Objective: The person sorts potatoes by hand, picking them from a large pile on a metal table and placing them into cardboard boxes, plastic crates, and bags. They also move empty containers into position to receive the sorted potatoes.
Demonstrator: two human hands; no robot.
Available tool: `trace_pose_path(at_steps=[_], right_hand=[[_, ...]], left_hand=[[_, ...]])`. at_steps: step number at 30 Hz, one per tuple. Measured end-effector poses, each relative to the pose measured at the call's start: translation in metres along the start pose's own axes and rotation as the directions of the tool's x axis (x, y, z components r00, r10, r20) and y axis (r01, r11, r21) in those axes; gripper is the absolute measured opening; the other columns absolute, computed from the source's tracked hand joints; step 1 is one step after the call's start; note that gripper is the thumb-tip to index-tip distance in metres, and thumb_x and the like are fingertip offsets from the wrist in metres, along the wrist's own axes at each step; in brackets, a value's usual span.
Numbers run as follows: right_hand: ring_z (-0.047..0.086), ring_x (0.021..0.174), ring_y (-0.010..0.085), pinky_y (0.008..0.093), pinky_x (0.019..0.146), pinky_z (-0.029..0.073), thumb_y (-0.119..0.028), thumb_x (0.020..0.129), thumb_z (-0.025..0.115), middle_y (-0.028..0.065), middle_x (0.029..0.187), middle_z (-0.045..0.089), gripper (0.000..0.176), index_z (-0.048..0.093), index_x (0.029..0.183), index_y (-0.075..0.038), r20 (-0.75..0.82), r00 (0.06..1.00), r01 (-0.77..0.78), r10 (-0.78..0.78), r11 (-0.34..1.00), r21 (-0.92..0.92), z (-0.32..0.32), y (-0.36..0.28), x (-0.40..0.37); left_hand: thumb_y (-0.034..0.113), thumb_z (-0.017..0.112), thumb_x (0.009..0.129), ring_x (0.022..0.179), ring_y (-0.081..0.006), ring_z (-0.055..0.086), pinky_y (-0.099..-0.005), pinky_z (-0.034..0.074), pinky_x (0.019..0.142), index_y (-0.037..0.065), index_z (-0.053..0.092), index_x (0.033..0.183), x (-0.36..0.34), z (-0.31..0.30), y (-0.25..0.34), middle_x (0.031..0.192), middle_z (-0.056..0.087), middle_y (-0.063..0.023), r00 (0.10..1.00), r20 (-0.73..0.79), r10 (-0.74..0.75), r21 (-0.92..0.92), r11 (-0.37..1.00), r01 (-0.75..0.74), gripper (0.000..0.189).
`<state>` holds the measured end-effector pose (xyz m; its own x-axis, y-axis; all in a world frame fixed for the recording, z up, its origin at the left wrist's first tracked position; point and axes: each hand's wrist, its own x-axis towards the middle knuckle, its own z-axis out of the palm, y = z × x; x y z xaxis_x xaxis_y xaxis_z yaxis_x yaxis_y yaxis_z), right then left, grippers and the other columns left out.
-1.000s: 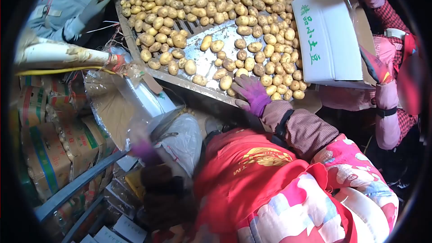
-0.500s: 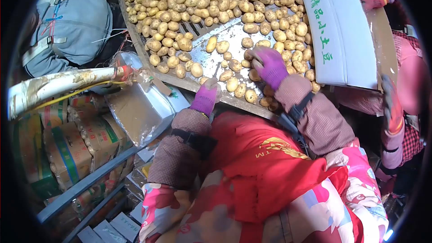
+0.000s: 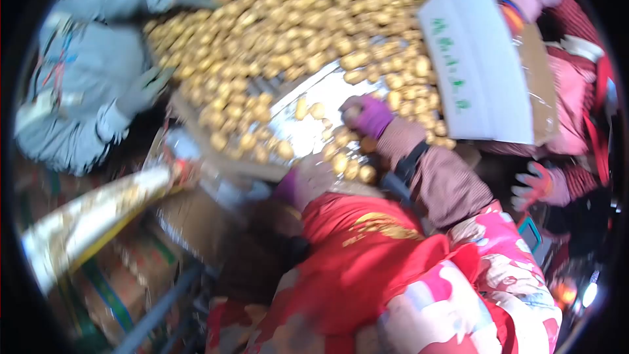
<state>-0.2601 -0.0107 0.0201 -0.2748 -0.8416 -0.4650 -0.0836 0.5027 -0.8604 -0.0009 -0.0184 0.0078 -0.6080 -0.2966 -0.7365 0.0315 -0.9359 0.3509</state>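
Many small potatoes lie heaped on a sorting table, with a few loose ones on its shiny metal plate. My right hand, in a purple glove with a dirt-stained fingertip area, is over the plate among loose potatoes. Its fingers are curled inward, and what they hold, if anything, is hidden. At the table's near edge is my left hand, also in a purple glove. Motion smears its fingers, so their pose and contents cannot be made out.
A white carton with green writing leans at the right, beside a person in pink sleeves. Another person in grey works at the left. A worn white pole juts in from the left above packed boxes.
The view has shifted and blurred. My left hand has drawn back toward my apron; my right hand stays over the plate. The person at left now has both gloved hands at the potatoes.
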Motion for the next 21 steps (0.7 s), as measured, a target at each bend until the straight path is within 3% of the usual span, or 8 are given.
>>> trace_pose_path(at_steps=[1, 3, 4, 8, 12, 14, 17, 21], right_hand=[[0.067, 0.084, 0.0181, 0.0325, 0.071, 0.056, -0.023, 0.086, 0.066, 0.0113, 0.097, 0.070, 0.027, 0.069, 0.109, -0.010, -0.052, 0.889, 0.385, -0.454, 0.805, -0.452, 0.011, 0.029, -0.005], [0.062, 0.103, 0.0270, 0.0378, 0.088, 0.051, -0.028, 0.092, 0.060, 0.0167, 0.115, 0.064, 0.039, 0.059, 0.127, -0.011, 0.210, 0.832, 0.555, -0.514, 0.771, -0.312, 0.032, 0.031, -0.038], [0.060, 0.113, 0.0315, 0.0404, 0.096, 0.049, -0.030, 0.095, 0.057, 0.0193, 0.124, 0.061, 0.045, 0.054, 0.136, -0.012, 0.335, 0.780, 0.610, -0.529, 0.763, -0.216, 0.043, 0.032, -0.055], [0.059, 0.110, 0.0357, 0.0444, 0.096, 0.047, -0.027, 0.087, 0.062, 0.0169, 0.118, 0.062, 0.040, 0.060, 0.123, -0.010, -0.189, 0.827, 0.375, -0.529, 0.770, -0.517, 0.003, 0.033, -0.085], [0.059, 0.109, 0.0374, 0.0466, 0.094, 0.047, -0.025, 0.083, 0.062, 0.0155, 0.121, 0.060, 0.040, 0.062, 0.120, -0.011, -0.515, 0.674, 0.009, -0.530, 0.702, -0.712, -0.075, 0.078, -0.113], [0.057, 0.111, 0.0373, 0.0469, 0.095, 0.046, -0.026, 0.082, 0.063, 0.0136, 0.123, 0.058, 0.040, 0.063, 0.120, -0.015, -0.626, 0.607, -0.178, -0.490, 0.684, -0.708, -0.086, 0.105, -0.115], [0.054, 0.115, 0.0355, 0.0482, 0.099, 0.042, -0.029, 0.081, 0.065, 0.0124, 0.125, 0.056, 0.044, 0.062, 0.125, -0.023, -0.751, 0.659, -0.447, -0.045, 0.779, -0.439, -0.058, 0.094, -0.069], [0.050, 0.120, 0.0333, 0.0585, 0.097, 0.040, -0.038, 0.077, 0.069, 0.0102, 0.126, 0.056, 0.052, 0.060, 0.128, -0.027, -0.348, 0.887, -0.040, -0.304, 0.700, -0.713, -0.001, 0.049, -0.049]], left_hand=[[0.048, 0.037, 0.103, 0.124, -0.0322, 0.050, -0.0449, 0.043, 0.104, 0.011, 0.033, 0.147, -0.015, 0.023, 0.014, 0.135, 0.051, -0.0146, 0.998, -0.017, -0.058, -0.134, 0.989, 0.055, 0.058], [0.039, 0.038, 0.105, 0.121, -0.0339, 0.053, -0.0451, 0.039, 0.107, 0.009, 0.042, 0.138, -0.015, 0.044, 0.025, 0.132, 0.054, -0.0151, 0.992, 0.107, -0.063, -0.282, 0.955, 0.091, 0.045], [0.029, 0.041, 0.103, 0.115, -0.0302, 0.056, -0.0400, 0.043, 0.102, 0.008, 0.046, 0.131, -0.003, 0.028, 0.017, 0.124, 0.058, -0.0130, 0.925, 0.306, 0.227, 0.258, 0.915, -0.310, 0.035], [0.003, 0.053, 0.089, 0.076, -0.0226, 0.060, -0.0349, 0.049, 0.067, 0.003, 0.060, 0.094, 0.006, 0.023, 0.024, 0.080, 0.057, -0.0066, 0.545, 0.706, 0.453, 0.685, -0.236, -0.690, 0.008], [0.013, 0.052, 0.098, 0.074, -0.0207, 0.058, -0.0276, 0.051, 0.067, 0.000, 0.058, 0.100, 0.015, -0.013, 0.019, 0.089, 0.062, -0.0090, 0.763, 0.353, 0.542, 0.714, 0.371, -0.594, 0.014], [0.020, 0.053, 0.100, 0.075, -0.0212, 0.060, -0.0279, 0.054, 0.067, 0.000, 0.058, 0.105, 0.005, -0.013, 0.024, 0.096, 0.065, -0.0108, 0.987, -0.057, 0.151, -0.031, 0.988, -0.153, 0.022], [0.034, 0.055, 0.100, 0.078, -0.0231, 0.064, -0.0318, 0.058, 0.065, -0.001, 0.057, 0.110, 0.006, -0.020, 0.031, 0.105, 0.066, -0.0148, 0.986, -0.161, 0.050, -0.059, 0.996, -0.061, 0.036], [0.043, 0.052, 0.099, 0.075, -0.0191, 0.060, -0.0252, 0.050, 0.055, -0.003, 0.056, 0.111, 0.026, -0.024, 0.014, 0.104, 0.065, -0.0135, 0.997, 0.048, 0.065, 0.164, 0.984, -0.072, 0.048]])
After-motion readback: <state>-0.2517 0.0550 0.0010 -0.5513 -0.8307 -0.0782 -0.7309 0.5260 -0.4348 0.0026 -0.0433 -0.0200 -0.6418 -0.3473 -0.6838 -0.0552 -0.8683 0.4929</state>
